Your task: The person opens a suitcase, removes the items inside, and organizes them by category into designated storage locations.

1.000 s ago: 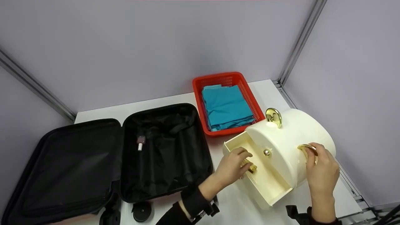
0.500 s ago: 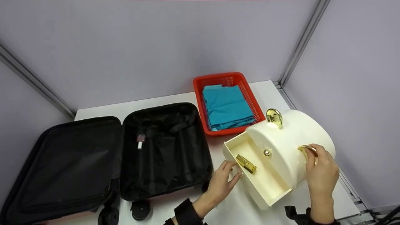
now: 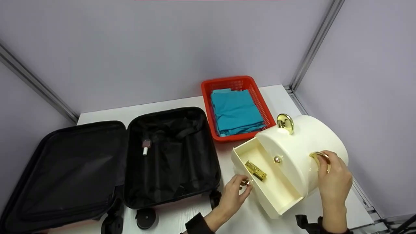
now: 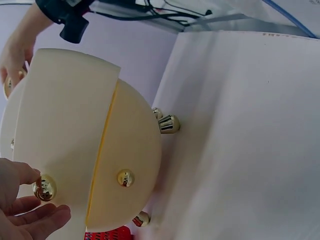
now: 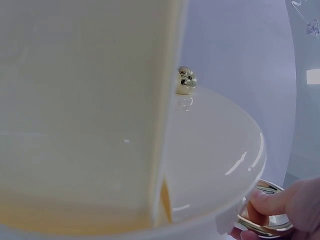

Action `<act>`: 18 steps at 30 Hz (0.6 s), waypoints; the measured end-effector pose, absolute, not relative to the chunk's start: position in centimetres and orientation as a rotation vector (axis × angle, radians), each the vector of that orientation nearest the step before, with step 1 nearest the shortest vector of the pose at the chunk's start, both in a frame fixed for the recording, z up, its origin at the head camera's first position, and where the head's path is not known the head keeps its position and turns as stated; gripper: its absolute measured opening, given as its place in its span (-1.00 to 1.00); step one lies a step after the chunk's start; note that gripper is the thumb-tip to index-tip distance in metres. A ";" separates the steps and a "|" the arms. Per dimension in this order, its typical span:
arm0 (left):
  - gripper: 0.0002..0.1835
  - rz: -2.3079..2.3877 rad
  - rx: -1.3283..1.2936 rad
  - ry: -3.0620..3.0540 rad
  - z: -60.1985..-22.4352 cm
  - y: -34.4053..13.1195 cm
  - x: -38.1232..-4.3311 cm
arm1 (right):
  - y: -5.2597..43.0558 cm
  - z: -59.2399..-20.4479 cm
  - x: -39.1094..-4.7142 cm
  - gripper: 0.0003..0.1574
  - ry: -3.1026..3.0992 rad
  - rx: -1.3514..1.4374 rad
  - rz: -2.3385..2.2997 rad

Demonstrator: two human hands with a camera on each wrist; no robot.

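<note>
A glossy cream drum-shaped box (image 3: 302,143) with gold fittings lies on the white table, its drawer (image 3: 281,195) pulled out. In the drawer rests an oblong gold piece (image 3: 255,170) with a dark patch near one end. At the drawer front my left hand (image 3: 230,195) has thumb and index finger around the round gold knob (image 4: 45,188); the left wrist view shows fingers on both sides of it. My right hand (image 3: 334,182) grips the curved gold handle (image 5: 267,220) on the box's side, thumb and fingers wrapped over it.
Left of the box lies an open black suitcase (image 3: 172,182) holding a small nail polish bottle (image 3: 146,147) with a white cap. A red basket (image 3: 208,94) with folded blue cloth (image 3: 239,110) stands behind. Grey walls (image 3: 182,48) close off the back and sides.
My left hand has withdrawn from the drawer, leaving the gold piece inside, and moved down to the front knob. My right hand has stayed on the handle.
</note>
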State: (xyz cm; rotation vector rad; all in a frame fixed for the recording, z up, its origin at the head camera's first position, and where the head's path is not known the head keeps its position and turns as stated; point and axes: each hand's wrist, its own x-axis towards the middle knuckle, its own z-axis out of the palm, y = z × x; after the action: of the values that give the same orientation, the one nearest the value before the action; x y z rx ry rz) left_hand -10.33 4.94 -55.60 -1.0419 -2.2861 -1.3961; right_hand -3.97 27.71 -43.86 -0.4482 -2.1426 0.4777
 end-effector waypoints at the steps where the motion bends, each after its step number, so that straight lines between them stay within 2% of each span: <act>1: -0.77 -1.406 -1.041 -2.291 -55.6 5.0 -10.3 | 27.7 -43.9 -4.0 -0.78 -2.142 -0.446 0.477; 18: -0.79 -1.435 -1.046 -2.311 -55.6 6.4 -10.4 | 27.9 -43.9 -4.0 -0.80 -2.144 -0.419 0.488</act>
State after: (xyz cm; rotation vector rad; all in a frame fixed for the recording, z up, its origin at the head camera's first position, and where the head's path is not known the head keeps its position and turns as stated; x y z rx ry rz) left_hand -10.44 6.40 -55.61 -1.0460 -2.3109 -1.4352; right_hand -3.99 27.88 -43.87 -0.4190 -2.1445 0.4878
